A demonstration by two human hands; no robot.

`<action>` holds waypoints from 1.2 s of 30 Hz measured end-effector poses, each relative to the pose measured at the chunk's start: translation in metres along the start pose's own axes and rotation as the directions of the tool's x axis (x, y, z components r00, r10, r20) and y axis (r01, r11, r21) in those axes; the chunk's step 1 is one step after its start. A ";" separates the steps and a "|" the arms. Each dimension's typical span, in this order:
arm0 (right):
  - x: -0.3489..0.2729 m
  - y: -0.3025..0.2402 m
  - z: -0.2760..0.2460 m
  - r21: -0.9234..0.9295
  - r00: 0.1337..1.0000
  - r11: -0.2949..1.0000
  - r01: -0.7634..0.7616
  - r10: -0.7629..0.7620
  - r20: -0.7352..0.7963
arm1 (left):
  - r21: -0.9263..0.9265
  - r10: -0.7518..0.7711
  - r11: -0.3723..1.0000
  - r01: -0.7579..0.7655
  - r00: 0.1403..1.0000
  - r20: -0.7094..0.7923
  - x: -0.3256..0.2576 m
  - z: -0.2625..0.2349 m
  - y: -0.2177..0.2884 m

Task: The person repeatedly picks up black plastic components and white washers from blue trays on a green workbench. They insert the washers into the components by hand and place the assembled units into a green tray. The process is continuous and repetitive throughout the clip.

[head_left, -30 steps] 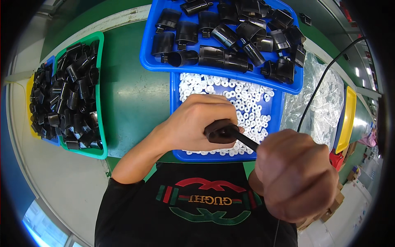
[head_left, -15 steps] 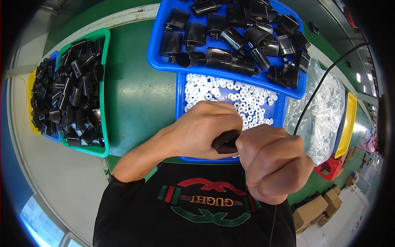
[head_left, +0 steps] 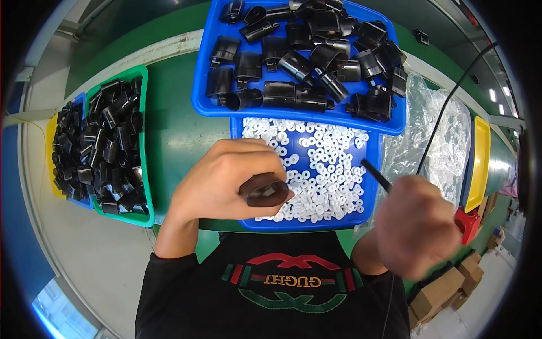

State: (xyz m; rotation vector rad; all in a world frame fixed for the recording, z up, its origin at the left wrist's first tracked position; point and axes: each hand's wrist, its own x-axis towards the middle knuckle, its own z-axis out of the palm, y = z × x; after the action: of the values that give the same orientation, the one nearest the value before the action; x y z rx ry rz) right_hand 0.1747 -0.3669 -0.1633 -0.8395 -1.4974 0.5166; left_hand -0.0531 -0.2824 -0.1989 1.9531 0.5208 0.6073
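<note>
My left hand (head_left: 217, 175) is closed round a hollow black plastic part (head_left: 264, 191), its open end turned towards me. A fist formed by my right hand (head_left: 418, 226), smeared by motion, grips a thin black rod-shaped tool (head_left: 376, 174) whose tip points up and left. The two hands are apart. Beneath and between them lies a blue tray (head_left: 370, 195) with many small white rings (head_left: 330, 195) spread in it. Behind this tray, partly over its far edge, sits a second blue tray (head_left: 254, 111) filled with similar black plastic parts (head_left: 295, 66).
At the left, a green tray (head_left: 144, 141) is heaped with black parts (head_left: 110, 152), next to more trays of them. A clear plastic bag (head_left: 429, 135) of white pieces lies at the right, near a yellow tray (head_left: 481, 161). A black cable (head_left: 446, 104) hangs down at the right.
My hands have moved apart: the left hand went left with the black part, the right hand went right with the rod-shaped tool. The tool's tip now shows outside the part.
</note>
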 end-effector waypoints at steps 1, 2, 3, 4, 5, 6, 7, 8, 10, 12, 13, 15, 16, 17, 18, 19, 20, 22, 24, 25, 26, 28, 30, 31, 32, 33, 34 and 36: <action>-0.003 0.004 -0.002 -0.150 0.997 0.989 0.015 -0.003 0.079 | 0.021 -0.013 1.000 0.012 1.000 0.002 0.000 -0.002 0.003; -0.009 0.009 -0.002 -0.304 0.978 0.952 0.036 0.028 0.205 | 0.057 -0.030 0.998 0.031 0.999 -0.017 0.001 -0.003 0.007; -0.016 0.017 0.002 -0.448 0.942 0.890 0.083 0.077 0.328 | 0.099 -0.049 0.994 0.053 0.998 -0.043 0.003 -0.004 0.012; -0.022 0.024 0.006 -0.570 0.889 0.804 0.169 0.124 0.440 | 0.142 -0.059 0.988 0.068 0.996 -0.066 0.006 -0.006 0.018; -0.030 0.029 0.011 -0.618 0.882 0.771 0.156 0.173 0.439 | 0.174 -0.093 0.979 0.103 0.994 -0.065 0.007 -0.012 0.021; -0.037 0.033 0.019 -0.664 0.875 0.734 0.146 0.218 0.433 | 0.179 -0.103 0.975 0.128 0.985 -0.139 0.009 -0.022 0.023; -0.042 0.037 0.024 -0.712 0.871 0.688 0.139 0.257 0.418 | 0.186 -0.101 0.972 0.141 0.973 -0.209 0.014 -0.032 0.027; -0.045 0.042 0.027 -0.724 0.881 0.677 0.132 0.255 0.399 | 0.190 -0.097 0.970 0.154 0.956 -0.278 0.019 -0.042 0.031; -0.054 0.050 0.031 -0.738 0.893 0.664 0.119 0.254 0.372 | 0.295 -0.053 0.930 0.218 0.875 -0.481 0.035 -0.063 0.022; -0.058 0.056 0.031 -0.751 0.903 0.654 0.093 0.262 0.341 | 0.290 -0.103 0.895 0.338 0.791 -0.603 0.068 -0.082 0.016; -0.058 0.057 0.031 -0.755 0.908 0.650 0.091 0.256 0.331 | 0.313 -0.145 0.854 0.416 0.768 -0.624 0.083 -0.097 0.009; -0.057 0.059 0.031 -0.760 0.902 0.641 0.102 0.262 0.342 | 0.336 -0.185 0.776 0.533 0.703 -0.687 0.104 -0.133 -0.030; -0.060 0.061 0.031 -0.764 0.896 0.634 0.120 0.263 0.358 | 0.344 -0.179 0.750 0.565 0.675 -0.716 0.115 -0.148 -0.062; -0.062 0.063 0.034 -0.762 0.888 0.632 0.142 0.259 0.380 | 0.423 -0.150 0.678 0.601 0.676 -0.721 0.120 -0.169 -0.097; -0.063 0.064 0.034 -0.767 0.879 0.621 0.158 0.265 0.396 | 0.492 -0.126 0.604 0.627 0.684 -0.718 0.122 -0.183 -0.134; -0.062 0.062 0.034 -0.778 0.876 0.606 0.164 0.273 0.398 | 0.529 -0.183 0.537 0.657 0.703 -0.688 0.127 -0.188 -0.158; -0.061 0.062 0.034 -0.776 0.876 0.609 0.166 0.270 0.399 | 0.567 -0.240 0.467 0.678 0.715 -0.657 0.131 -0.193 -0.176; -0.063 0.063 0.033 -0.772 0.875 0.614 0.166 0.269 0.402 | 0.580 -0.324 0.460 0.672 0.735 -0.595 0.136 -0.197 -0.200; -0.063 0.062 0.031 -0.773 0.878 0.614 0.159 0.269 0.395 | 0.628 -0.308 0.395 0.670 0.741 -0.597 0.142 -0.196 -0.206; -0.063 0.062 0.031 -0.774 0.882 0.614 0.154 0.268 0.388 | 0.638 -0.299 0.397 0.660 0.750 -0.590 0.145 -0.196 -0.205; -0.063 0.061 0.031 -0.772 0.885 0.618 0.150 0.265 0.384 | 0.646 -0.291 0.395 0.653 0.756 -0.586 0.146 -0.197 -0.203; -0.063 0.059 0.029 -0.765 0.871 0.627 0.146 0.285 0.399 | 0.669 -0.294 0.300 0.680 0.733 -0.613 0.149 -0.191 -0.188; -0.062 0.058 0.029 -0.739 0.871 0.654 0.162 0.258 0.418 | 0.679 -0.296 0.191 0.709 0.701 -0.649 0.148 -0.187 -0.168; -0.063 0.060 0.029 -0.719 0.871 0.673 0.175 0.235 0.431 | 0.667 -0.225 0.291 0.686 0.726 -0.649 0.148 -0.181 -0.159; -0.063 0.059 0.029 -0.711 0.870 0.681 0.174 0.231 0.435 | 0.652 -0.152 0.385 0.653 0.741 -0.654 0.148 -0.175 -0.148; -0.062 0.058 0.028 -0.705 0.870 0.688 0.174 0.227 0.437 | 0.635 -0.075 0.477 0.608 0.748 -0.660 0.151 -0.166 -0.132; -0.063 0.058 0.027 -0.704 0.871 0.689 0.170 0.229 0.434 | 0.627 -0.124 0.546 0.556 0.793 -0.596 0.159 -0.143 -0.104; -0.064 0.059 0.029 -0.695 0.874 0.698 0.175 0.215 0.436 | 0.768 -0.160 0.404 0.497 0.865 -0.475 0.158 -0.121 -0.088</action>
State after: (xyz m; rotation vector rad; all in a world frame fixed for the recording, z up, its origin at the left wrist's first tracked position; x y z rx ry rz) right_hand 0.1551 -0.3735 -0.2526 -1.4133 -2.2338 0.1225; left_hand -0.0130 -0.0686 -0.2004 2.5818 1.7041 0.4097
